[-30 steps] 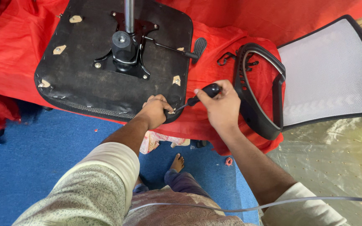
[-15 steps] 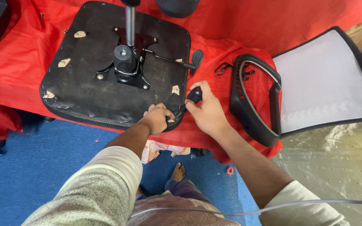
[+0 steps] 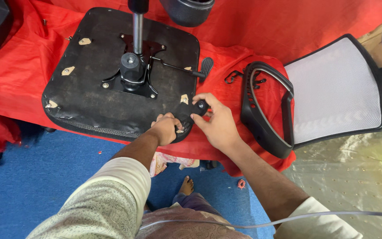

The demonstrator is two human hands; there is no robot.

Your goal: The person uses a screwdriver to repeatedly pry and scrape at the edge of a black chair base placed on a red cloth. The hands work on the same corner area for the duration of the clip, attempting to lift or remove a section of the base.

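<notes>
A red cloth (image 3: 288, 26) covers the low work surface, running from nine o'clock across to two o'clock and hanging in folds over its near edge. Below it, from six to nine o'clock, lies blue carpet (image 3: 45, 177) (a few small specks scattered on it). At four o'clock a clear plastic sheet (image 3: 359, 177) covers the floor, catching soft, glossy daylight.

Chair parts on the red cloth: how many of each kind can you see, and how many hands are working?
Seat bases, upside down: 1, the black seat
Mesh backrests: 1, the backrest
Armrests: 1, the black armrest
Hands: 2, the left hand and the right hand, which grips a black tool handle
Total: 5
</notes>
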